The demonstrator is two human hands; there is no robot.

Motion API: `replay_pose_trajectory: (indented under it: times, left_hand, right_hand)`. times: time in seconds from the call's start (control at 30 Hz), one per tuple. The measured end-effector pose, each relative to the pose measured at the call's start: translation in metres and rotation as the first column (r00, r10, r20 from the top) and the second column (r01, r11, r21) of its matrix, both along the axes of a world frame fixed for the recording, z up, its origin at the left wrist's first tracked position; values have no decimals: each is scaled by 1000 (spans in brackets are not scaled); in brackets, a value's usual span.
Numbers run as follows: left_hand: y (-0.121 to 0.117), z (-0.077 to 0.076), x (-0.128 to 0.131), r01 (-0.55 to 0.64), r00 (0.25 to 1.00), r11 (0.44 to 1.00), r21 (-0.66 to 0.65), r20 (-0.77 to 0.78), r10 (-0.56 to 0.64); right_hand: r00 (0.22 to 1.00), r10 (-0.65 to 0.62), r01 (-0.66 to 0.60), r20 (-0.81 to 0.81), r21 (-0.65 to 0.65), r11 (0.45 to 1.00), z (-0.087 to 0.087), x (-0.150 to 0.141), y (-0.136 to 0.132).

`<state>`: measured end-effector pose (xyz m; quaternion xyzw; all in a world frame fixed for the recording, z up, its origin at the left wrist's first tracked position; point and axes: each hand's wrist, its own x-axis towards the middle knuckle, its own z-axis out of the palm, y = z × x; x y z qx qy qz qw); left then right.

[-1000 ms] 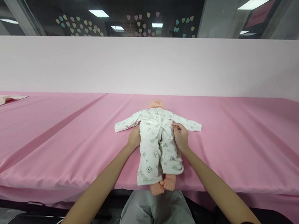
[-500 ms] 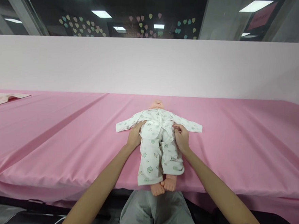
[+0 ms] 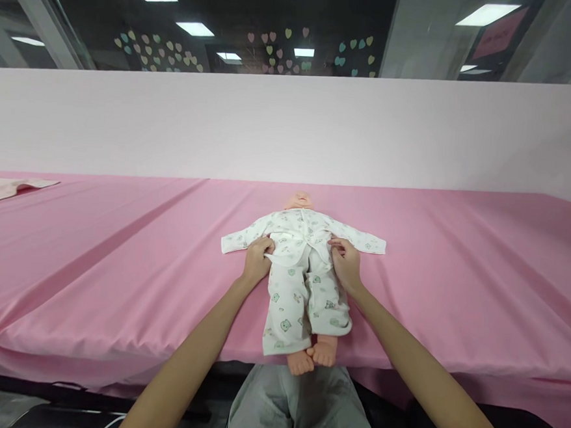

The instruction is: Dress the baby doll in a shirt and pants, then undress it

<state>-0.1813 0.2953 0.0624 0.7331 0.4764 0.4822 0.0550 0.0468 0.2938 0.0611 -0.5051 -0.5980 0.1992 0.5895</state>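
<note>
A baby doll (image 3: 323,352) lies on its back, its bare feet toward me at the table edge. It wears a white printed long-sleeved top (image 3: 294,224) and matching trousers (image 3: 286,305). The sleeves spread out to both sides, and no doll hands show at the cuffs. At the top's lower left side, my left hand (image 3: 257,259) is closed on the hem, pinching the cloth. My right hand (image 3: 346,262) pinches the top's edge at the other side of the waist. The fingertips of both hands are partly hidden by cloth.
A pink sheet (image 3: 116,261) with creases covers the table. Toward the far left lies a pale folded cloth (image 3: 4,188). Behind the table rises a white low wall (image 3: 291,129) with dark glass above it, dotted with heart stickers (image 3: 277,50).
My left hand has shifted slightly down from the top's side, its fingers curling from straighter to pinching the hem. The right hand and the doll have hardly moved.
</note>
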Motion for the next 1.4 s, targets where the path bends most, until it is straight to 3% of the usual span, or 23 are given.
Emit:
replay_pose_trajectory:
  times: [1.1,1.2,1.27,1.33,1.4]
  left_hand:
    - [5,-4,0,-30,999,995,-94,-33,27]
    - [2,0,-4,20,999,987,-160,-39,-26]
    - [-5,11,-15,147,986,944,-296,-31,-163]
    - [-14,28,-30,303,938,824,-478,-2,-346]
    - [-20,49,-38,344,886,707,-619,-37,-463]
  right_hand:
    - [996,5,-9,85,48,999,0,-1,1]
    - [995,10,-14,100,44,999,-2,0,0]
    - [995,-7,4,96,30,1000,-1,2,-3]
    - [995,-37,32,94,49,998,7,3,-6]
    - [993,-53,41,109,111,993,24,2,-5]
